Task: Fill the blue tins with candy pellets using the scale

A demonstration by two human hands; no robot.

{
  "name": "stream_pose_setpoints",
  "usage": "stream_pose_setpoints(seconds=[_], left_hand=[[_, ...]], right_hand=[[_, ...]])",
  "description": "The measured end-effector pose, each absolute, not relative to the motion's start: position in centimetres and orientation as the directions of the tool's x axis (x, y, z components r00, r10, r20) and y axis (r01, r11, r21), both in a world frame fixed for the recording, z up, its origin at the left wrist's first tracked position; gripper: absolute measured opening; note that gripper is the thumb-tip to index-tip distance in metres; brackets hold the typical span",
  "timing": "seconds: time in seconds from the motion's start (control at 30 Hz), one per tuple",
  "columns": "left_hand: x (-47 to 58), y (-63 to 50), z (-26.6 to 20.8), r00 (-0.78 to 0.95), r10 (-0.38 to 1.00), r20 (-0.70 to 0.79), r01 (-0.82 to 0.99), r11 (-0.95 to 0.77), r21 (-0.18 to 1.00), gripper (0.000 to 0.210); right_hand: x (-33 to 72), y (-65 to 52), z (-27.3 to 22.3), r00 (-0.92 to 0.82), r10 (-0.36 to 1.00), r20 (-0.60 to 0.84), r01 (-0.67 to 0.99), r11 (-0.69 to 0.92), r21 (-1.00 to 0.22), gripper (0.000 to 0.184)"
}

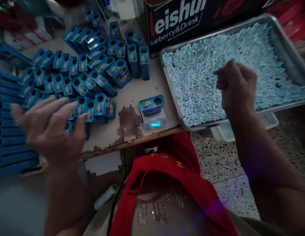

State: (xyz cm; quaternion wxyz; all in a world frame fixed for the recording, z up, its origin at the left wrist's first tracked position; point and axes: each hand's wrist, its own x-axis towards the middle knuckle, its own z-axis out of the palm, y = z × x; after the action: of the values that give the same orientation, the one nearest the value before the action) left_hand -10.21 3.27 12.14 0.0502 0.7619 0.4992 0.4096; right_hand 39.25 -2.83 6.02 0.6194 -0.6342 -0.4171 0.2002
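In the head view, a single blue box [148, 106] stands on a small white scale [143, 119] near the front edge of the bench [130, 95], between the two hands; its long side runs crosswise, from one hand toward the other, with the dark round hole at the end nearer the right hand [237, 88]; the box lies to the left of that hand and somewhat closer to the wearer's body, and neither hand is clearly the nearer to it. The right hand is above the metal tray [208, 125], its fingers curled in and gathered; whether any candies [191, 87] are inside the grip I cannot tell; the left hand [54, 131] is open, palm down, fingers loosely spread over the front rows of other blue boxes [119, 73], with no grip on anything to be seen; blur leaves it unclear whether it touches them. The boxes are narrow and flat-sided, smooth, with printed labels and round dark holes on top; most stand upright in close, uneven rows, while long ones lie stacked at the far left; the candies are small pale blue and white ovals, spread in a pebbly layer over dull, shallow metal; the bench has a pale surface, worn to brown in a rough patch beside the scale; a black printed carton [178, 28] stands behind the tray.
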Motion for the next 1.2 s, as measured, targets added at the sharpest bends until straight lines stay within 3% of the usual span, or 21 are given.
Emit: stream_pose_setpoints(seconds=[0.07,0.13,0.2,0.27,0.37,0.43,0.53,0.67,0.77,0.83,0.9,0.97,1.03,1.13,1.2], left_hand=[[-7.0,2.0,10.9,0.341,0.679,0.65,0.746,-0.616,0.252,0.043],[-4.0,0.8,9.9,0.433,0.64,0.635,0.728,-0.664,0.173,0.038],[-1.8,-0.1,9.3,0.436,0.693,0.575,0.721,-0.651,0.238,0.036],[-0.4,-0.9,8.7,0.401,0.765,0.504,0.715,-0.605,0.349,0.036],[0.6,-1.3,7.3,0.343,0.851,0.399,0.668,-0.519,0.533,0.057],[1.0,-1.0,5.9,0.321,0.893,0.314,0.629,-0.449,0.634,0.077],[1.6,0.0,3.7,0.306,0.928,0.211,0.603,-0.36,0.712,0.091],[2.8,1.2,1.1,0.302,0.934,0.19,0.54,-0.332,0.773,0.098],[3.8,1.7,0.0,0.324,0.924,0.205,0.496,-0.35,0.794,0.077],[4.5,2.2,-0.1,0.359,0.908,0.215,0.482,-0.378,0.79,0.051],[5.4,3.1,0.9,0.424,0.866,0.263,0.46,-0.457,0.761,0.036],[6.8,4.6,3.2,0.538,0.768,0.349,0.429,-0.605,0.671,0.033],[9.0,6.3,6.5,0.662,0.619,0.423,0.391,-0.766,0.51,0.03],[13.3,8.5,11.6,0.794,0.394,0.463,0.322,-0.919,0.228,0.028],[16.1,9.7,13.8,0.853,0.273,0.445,0.263,-0.961,0.086,0.03]], right_hand=[[39.2,-0.9,6.9,0.559,0.81,0.176,0.14,0.117,-0.983,0.035],[39.0,1.0,7.3,0.525,0.847,-0.082,-0.142,-0.008,-0.99,0.024],[39.0,2.4,7.0,0.417,0.837,-0.355,-0.399,-0.182,-0.899,0.037],[38.8,2.9,5.9,0.312,0.813,-0.491,-0.507,-0.294,-0.81,0.049],[38.5,1.7,4.4,0.287,0.809,-0.513,-0.529,-0.312,-0.789,0.053],[38.1,0.2,4.0,0.325,0.8,-0.505,-0.524,-0.293,-0.8,0.043],[37.7,-1.5,4.2,0.389,0.784,-0.483,-0.467,-0.284,-0.837,0.032],[37.9,-2.3,4.8,0.392,0.807,-0.441,-0.32,-0.329,-0.888,0.021],[38.3,-2.4,5.1,0.362,0.9,-0.243,0.068,-0.285,-0.956,0.008],[38.2,-2.3,5.3,0.34,0.94,0.001,0.423,-0.152,-0.893,0.006],[37.7,-2.1,5.2,0.33,0.93,0.162,0.561,-0.056,-0.826,0.006],[36.9,-1.5,4.8,0.383,0.914,0.137,0.403,-0.032,-0.915,0.011],[35.9,-0.4,4.3,0.425,0.904,-0.043,0.039,-0.065,-0.997,0.028],[34.9,1.6,3.6,0.333,0.879,-0.341,-0.493,-0.146,-0.858,0.042],[34.9,2.7,3.3,0.231,0.867,-0.441,-0.692,-0.172,-0.701,0.042]])
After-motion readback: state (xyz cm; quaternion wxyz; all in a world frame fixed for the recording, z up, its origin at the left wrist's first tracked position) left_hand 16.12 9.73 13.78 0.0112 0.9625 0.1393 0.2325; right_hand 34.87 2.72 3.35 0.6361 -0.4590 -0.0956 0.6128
